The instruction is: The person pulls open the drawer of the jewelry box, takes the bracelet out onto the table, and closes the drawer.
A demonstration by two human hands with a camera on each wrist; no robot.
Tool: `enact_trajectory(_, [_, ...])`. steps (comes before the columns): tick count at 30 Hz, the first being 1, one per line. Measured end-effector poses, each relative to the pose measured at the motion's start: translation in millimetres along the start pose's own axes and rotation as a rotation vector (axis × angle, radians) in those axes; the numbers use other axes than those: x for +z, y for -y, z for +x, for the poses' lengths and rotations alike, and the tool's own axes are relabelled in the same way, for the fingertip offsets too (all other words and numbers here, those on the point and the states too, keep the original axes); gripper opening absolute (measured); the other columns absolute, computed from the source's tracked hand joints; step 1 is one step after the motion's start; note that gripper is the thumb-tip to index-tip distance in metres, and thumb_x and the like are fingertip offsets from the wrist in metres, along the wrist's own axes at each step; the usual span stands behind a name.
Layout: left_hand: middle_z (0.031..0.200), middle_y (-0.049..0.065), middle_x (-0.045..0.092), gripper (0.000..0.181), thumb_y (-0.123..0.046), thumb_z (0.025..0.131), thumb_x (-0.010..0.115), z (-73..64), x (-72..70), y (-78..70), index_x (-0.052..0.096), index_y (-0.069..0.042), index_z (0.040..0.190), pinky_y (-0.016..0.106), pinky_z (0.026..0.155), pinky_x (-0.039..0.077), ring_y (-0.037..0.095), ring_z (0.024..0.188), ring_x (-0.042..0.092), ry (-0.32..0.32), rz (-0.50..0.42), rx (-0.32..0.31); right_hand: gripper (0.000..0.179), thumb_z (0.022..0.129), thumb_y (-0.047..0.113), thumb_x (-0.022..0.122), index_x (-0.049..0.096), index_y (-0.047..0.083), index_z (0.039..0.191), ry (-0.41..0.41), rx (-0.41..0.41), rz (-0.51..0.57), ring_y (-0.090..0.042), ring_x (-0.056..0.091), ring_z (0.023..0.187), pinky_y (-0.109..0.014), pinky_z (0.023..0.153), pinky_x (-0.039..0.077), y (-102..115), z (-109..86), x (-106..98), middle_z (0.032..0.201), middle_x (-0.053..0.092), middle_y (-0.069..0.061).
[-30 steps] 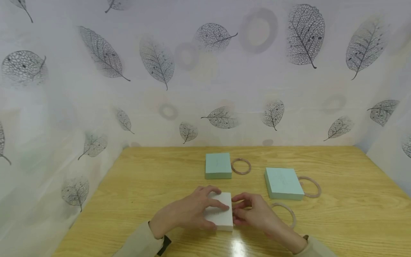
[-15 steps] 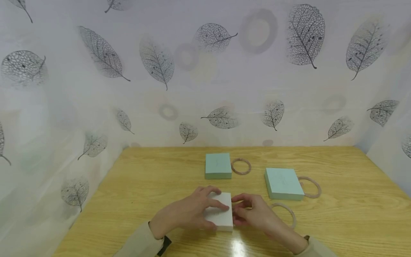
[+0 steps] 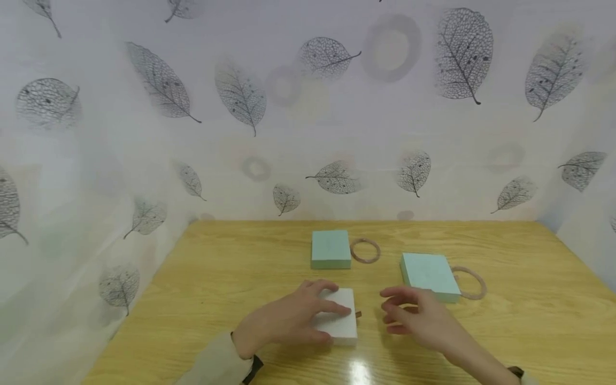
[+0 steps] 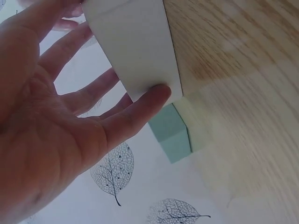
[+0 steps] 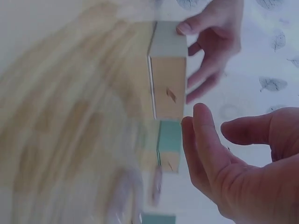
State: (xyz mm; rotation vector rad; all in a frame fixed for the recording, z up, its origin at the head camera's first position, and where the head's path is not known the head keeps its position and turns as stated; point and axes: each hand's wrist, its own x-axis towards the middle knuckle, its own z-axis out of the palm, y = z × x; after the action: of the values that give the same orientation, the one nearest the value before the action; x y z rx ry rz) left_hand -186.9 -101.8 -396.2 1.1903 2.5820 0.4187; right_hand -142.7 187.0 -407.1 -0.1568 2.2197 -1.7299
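Observation:
A small white box [image 3: 343, 327] lies on the wooden table with a brown ribbon tab [image 3: 358, 314] sticking out of its right side. My left hand [image 3: 293, 318] grips this box from the left, thumb against the near side and other fingers over the top and far edge. In the left wrist view the thumb [image 4: 152, 100] presses the box's white side. My right hand [image 3: 423, 321] hovers to the right of the box, apart from it, fingers loosely bent and holding nothing. The right wrist view shows the drawer-like beige end [image 5: 166, 79] of the box.
Behind stands a mint green box [image 3: 330, 248] with a pinkish bangle [image 3: 366, 251] beside it. A second mint green box [image 3: 430, 275] sits at the right, with another bangle [image 3: 471, 283] next to it. A leaf-patterned white curtain [image 3: 289, 123] encloses the table.
My right hand has moved off the box's right side, away to the right, uncovering the ribbon tab and now hiding the near bangle in the head view. The left hand keeps its grip.

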Motion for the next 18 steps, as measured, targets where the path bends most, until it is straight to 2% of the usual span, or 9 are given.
enact_trajectory(5, [0.159,0.006,0.044,0.052,-0.036,0.092,0.077,10.3,0.8,-4.7,0.06,-0.039,0.142,0.04,0.115,0.044,0.03,0.143,0.043,0.002,0.039,0.018,0.046,0.103,0.019,0.062,0.052,-0.009,0.139,-0.09,-0.029,-0.081,-0.021,0.074,0.099,-0.034,0.08,0.064,4,-15.3,-32,0.123,0.065,-0.024])
enact_trajectory(9, [0.159,0.006,0.044,0.052,-0.037,0.093,0.076,21.4,2.6,-11.0,0.06,-0.039,0.142,0.038,0.114,0.045,0.028,0.143,0.043,-0.001,0.073,0.041,0.044,0.103,0.018,0.062,0.054,-0.006,0.138,-0.195,-0.038,-0.145,-0.014,0.074,0.096,-0.032,0.08,0.064,1,-26.0,-54,0.125,0.067,-0.02])
enact_trajectory(14, [0.16,0.007,0.043,0.053,-0.039,0.093,0.075,31.7,5.2,-21.0,0.059,-0.037,0.143,0.038,0.112,0.047,0.029,0.143,0.043,0.006,0.078,0.07,0.044,0.103,0.024,0.063,0.057,-0.003,0.139,-0.277,-0.03,-0.213,-0.006,0.073,0.096,-0.03,0.079,0.063,-5,-32.7,-71,0.139,0.058,-0.018])
enact_trajectory(16, [0.16,0.007,0.042,0.053,-0.039,0.094,0.074,34.0,6.3,-23.4,0.059,-0.037,0.144,0.039,0.113,0.046,0.03,0.144,0.042,0.008,0.079,0.076,0.046,0.103,0.025,0.062,0.056,-0.003,0.139,-0.287,-0.032,-0.229,-0.004,0.073,0.096,-0.029,0.079,0.063,-7,-34.0,-76,0.143,0.055,-0.013])
enact_trajectory(18, [0.161,0.007,0.041,0.053,-0.039,0.094,0.074,35.3,7.0,-24.9,0.058,-0.037,0.145,0.04,0.113,0.046,0.03,0.144,0.041,0.008,0.084,0.075,0.047,0.104,0.024,0.062,0.054,-0.004,0.141,-0.294,-0.037,-0.225,-0.003,0.072,0.097,-0.029,0.08,0.063,-9,-34.9,-80,0.141,0.057,0.0])
